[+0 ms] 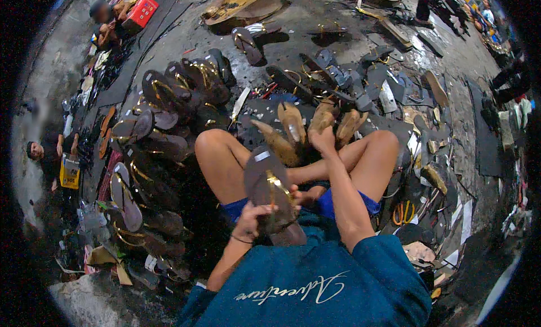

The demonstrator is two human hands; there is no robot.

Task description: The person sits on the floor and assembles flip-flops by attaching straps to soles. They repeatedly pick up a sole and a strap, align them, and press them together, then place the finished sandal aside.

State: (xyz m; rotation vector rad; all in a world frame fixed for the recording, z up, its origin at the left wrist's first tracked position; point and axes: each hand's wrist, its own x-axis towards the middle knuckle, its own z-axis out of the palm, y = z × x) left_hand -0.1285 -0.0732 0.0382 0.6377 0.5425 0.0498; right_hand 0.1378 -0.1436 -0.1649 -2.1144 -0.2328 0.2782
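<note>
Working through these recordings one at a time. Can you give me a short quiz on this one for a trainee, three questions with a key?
1. Short answer: what does the left hand hold, and what does the right hand touch?
2. True or false: the largest heap of sandals lies to the person's right.
3. Multiple choice: what colour is the person's shirt? A) red B) teal C) yellow

Key:
1. The left holds a dark sandal with gold straps; the right touches a wooden foot form.
2. False: the heap of sandals lies to the person's left.
3. B
</note>
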